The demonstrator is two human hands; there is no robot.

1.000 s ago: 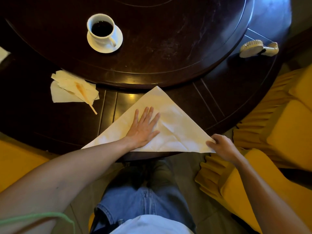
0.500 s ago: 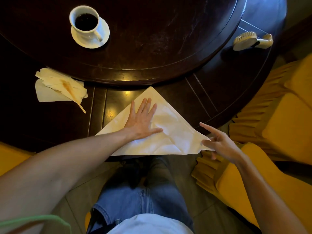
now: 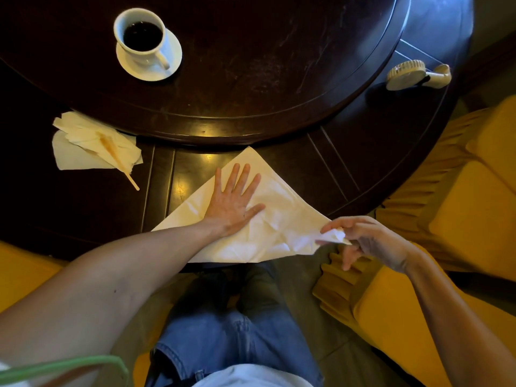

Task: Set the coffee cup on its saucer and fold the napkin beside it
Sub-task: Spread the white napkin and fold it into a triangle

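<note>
A white coffee cup (image 3: 142, 37) full of dark coffee stands on its white saucer (image 3: 174, 53) on the raised round centre of the dark table, far left. A cream napkin (image 3: 279, 227) folded into a triangle lies at the table's near edge. My left hand (image 3: 233, 199) presses flat on its middle, fingers spread. My right hand (image 3: 368, 241) pinches the napkin's right corner between thumb and fingers and lifts it off the table.
A crumpled used napkin with a wooden stir stick (image 3: 95, 146) lies on the left of the table (image 3: 279, 60). A small cream hand-held fan (image 3: 416, 75) rests at the right rim. Yellow covered chairs (image 3: 460, 219) flank me; my knees are under the table edge.
My right hand has taken hold of the napkin's right corner and raised it, curling it inward. My left hand stays pressed on the napkin. The view shifted slightly.
</note>
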